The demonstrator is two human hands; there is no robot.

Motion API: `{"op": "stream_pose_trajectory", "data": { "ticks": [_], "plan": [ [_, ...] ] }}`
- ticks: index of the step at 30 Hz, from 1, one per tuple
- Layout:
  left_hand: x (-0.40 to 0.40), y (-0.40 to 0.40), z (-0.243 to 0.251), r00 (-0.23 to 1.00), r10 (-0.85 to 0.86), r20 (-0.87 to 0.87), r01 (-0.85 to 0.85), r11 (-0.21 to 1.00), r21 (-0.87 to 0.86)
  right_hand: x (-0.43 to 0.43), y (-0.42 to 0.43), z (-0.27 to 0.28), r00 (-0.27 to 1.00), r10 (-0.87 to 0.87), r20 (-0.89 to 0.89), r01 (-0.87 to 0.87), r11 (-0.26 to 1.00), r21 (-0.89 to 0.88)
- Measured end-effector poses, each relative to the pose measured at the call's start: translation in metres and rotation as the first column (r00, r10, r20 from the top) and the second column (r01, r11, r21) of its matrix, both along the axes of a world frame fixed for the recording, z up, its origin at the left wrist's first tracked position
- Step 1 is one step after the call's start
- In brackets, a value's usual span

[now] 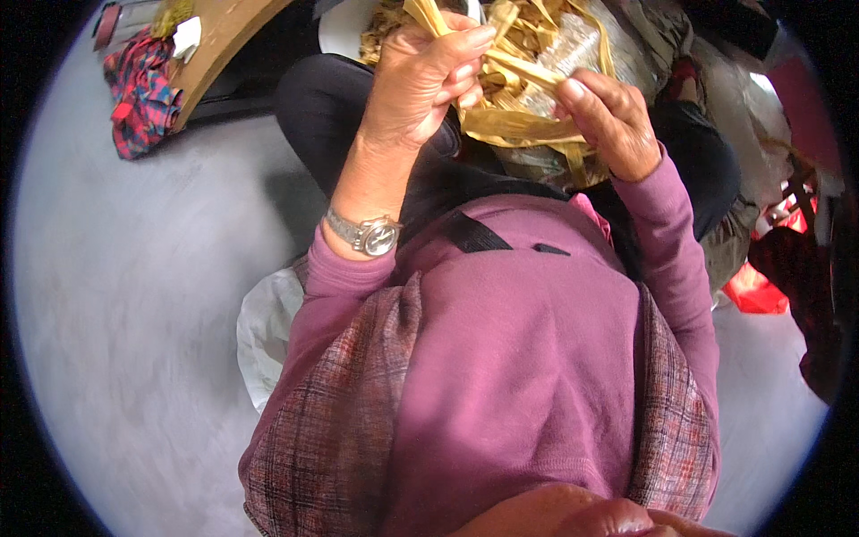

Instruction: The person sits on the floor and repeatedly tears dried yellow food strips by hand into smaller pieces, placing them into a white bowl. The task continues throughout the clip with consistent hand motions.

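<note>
My left hand [423, 80], with a watch on its wrist, grips a yellow-brown dried plant-leaf strip [426, 17] whose end sticks up above the fist. Between finger and thumb, my right hand [604, 114] pinches a twisted length of the strip [527, 69] that spans the gap between the hands. Just below the hands, a wider dried strip [523, 125] curves over my lap. Behind them lies a loose heap of similar strips [537, 20] with clear plastic [570, 43] among them. What lies inside my left fist is hidden.
At the upper left, a curved wooden edge [231, 40] stands near a checked cloth [144, 94] and a clear container with a pink rim [127, 23]. A white bag [268, 329] lies by my left side. A red item [757, 290] is on the floor at the right.
</note>
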State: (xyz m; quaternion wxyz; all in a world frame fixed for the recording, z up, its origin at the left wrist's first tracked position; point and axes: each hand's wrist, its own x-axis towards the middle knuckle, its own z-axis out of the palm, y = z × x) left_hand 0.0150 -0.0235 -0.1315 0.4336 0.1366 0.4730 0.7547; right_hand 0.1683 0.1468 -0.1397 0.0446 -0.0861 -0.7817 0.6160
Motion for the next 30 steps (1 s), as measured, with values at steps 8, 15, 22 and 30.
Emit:
{"op": "stream_pose_trajectory", "data": {
  "ticks": [8,15,22,30],
  "plan": [
    [-0.05,0.002,0.033,0.982,0.173,-0.075,-0.172,0.985,0.02,-0.067,0.026,0.033,0.955,0.082,-0.285,0.024,0.936,0.35],
    [-0.139,0.038,0.061,0.908,0.297,-0.294,-0.26,0.952,0.161,-0.177,0.072,0.072,0.826,0.16,-0.54,0.325,0.648,0.689],
    [-0.222,0.049,0.042,0.749,0.352,-0.562,-0.389,0.919,0.058,-0.252,0.085,0.073,0.917,0.038,-0.397,0.324,0.509,0.797],
    [-0.233,0.068,0.015,0.317,0.026,-0.948,-0.764,0.599,-0.239,-0.267,0.071,0.007,0.956,-0.034,-0.29,0.279,0.399,0.873]
  ]
}}
